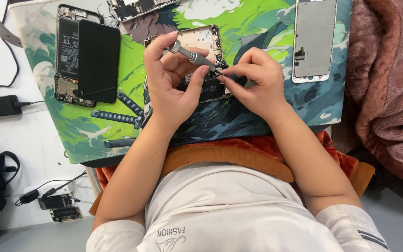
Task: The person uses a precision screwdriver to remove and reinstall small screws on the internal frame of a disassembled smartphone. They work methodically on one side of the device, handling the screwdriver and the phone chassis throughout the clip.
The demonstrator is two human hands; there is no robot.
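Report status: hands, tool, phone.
Left hand grips precision screwdriver. Right hand pinches at its tip. Opened phone beneath, on green mat. Nothing blocking.

The left hand (171,79) is gripping a small grey screwdriver (193,57), its tip angling down toward an opened phone frame (200,39) lying on the green printed mat (94,130). The right hand (253,79) is pinching at the tip, fingertips touching the frame. A second opened phone (67,46) with a black panel (98,60) is lying well to the side; a detached screen (314,39) is resting opposite.
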